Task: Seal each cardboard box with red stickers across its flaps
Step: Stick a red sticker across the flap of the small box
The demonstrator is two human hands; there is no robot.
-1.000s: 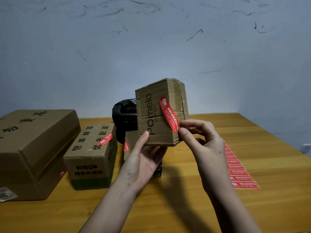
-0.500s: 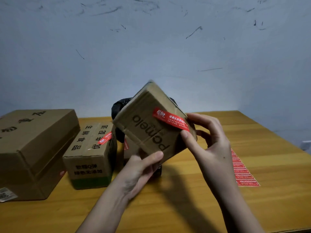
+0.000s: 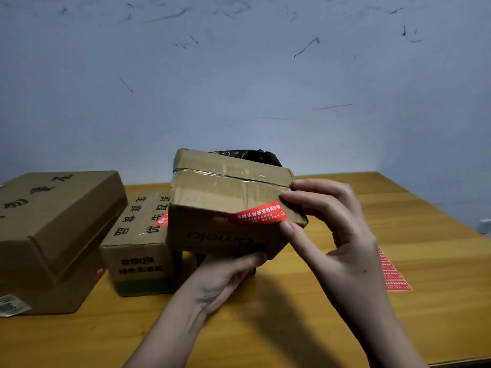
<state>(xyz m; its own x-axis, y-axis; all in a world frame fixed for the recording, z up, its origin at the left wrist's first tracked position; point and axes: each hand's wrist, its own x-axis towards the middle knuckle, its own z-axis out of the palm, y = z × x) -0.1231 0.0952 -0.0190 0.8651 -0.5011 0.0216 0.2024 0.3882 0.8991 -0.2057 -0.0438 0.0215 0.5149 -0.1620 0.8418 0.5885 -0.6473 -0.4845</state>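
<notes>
I hold a small brown "pomelo" cardboard box (image 3: 225,192) in the air above the table, its taped flap seam facing up. My left hand (image 3: 225,277) supports it from below, fingers curled under its front face. My right hand (image 3: 332,229) grips its right corner, thumb and fingers pinching the end of a red sticker (image 3: 257,215) that wraps over the front top edge. A sheet of red stickers (image 3: 393,274) lies on the table to the right, partly hidden by my right hand.
A large brown box (image 3: 53,229) sits at the left of the wooden table (image 3: 398,328). Beside it stands a medium box (image 3: 135,243) with a red sticker (image 3: 162,220) on top. A black plastic bag (image 3: 257,155) shows behind the held box.
The box has been turned over: the printed face rotated down toward me and the flap seam now faces up. The sticker now bends over the edge.
</notes>
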